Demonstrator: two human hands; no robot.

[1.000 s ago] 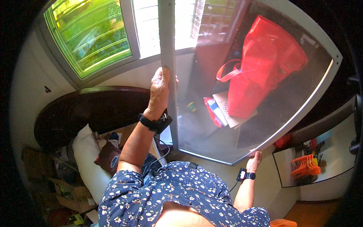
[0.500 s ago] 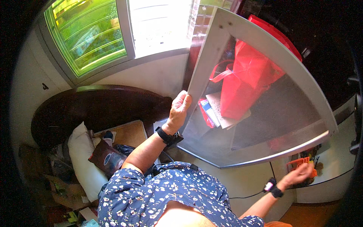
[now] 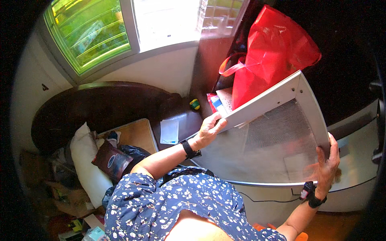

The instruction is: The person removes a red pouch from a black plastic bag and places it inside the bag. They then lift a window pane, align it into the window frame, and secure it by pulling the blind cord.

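Note:
A large mesh screen panel in a pale metal frame [image 3: 275, 96] is tilted across the front of my body. My left hand [image 3: 209, 129] is closed on its upper-left frame edge. My right hand [image 3: 327, 162] grips the right side of the frame, fingers over the edge. A red tote bag [image 3: 273, 48] lies just beyond the panel's upper edge, with a small pile of books or papers [image 3: 221, 100] beside it. A black strap with a small device and cord is on each wrist.
An open window [image 3: 88, 40] is at the upper left above a dark curved headboard [image 3: 80, 108], a white pillow [image 3: 86, 164], bags and boxes. Loose papers [image 3: 169, 130] and a small yellow-green ball [image 3: 194, 104] sit near the centre. A glossy surface [image 3: 358, 156] is at right.
The panel has swung down from upright to a flatter tilt. My left hand has moved right with it. My right hand left the bottom edge and now grips the side, higher and farther right.

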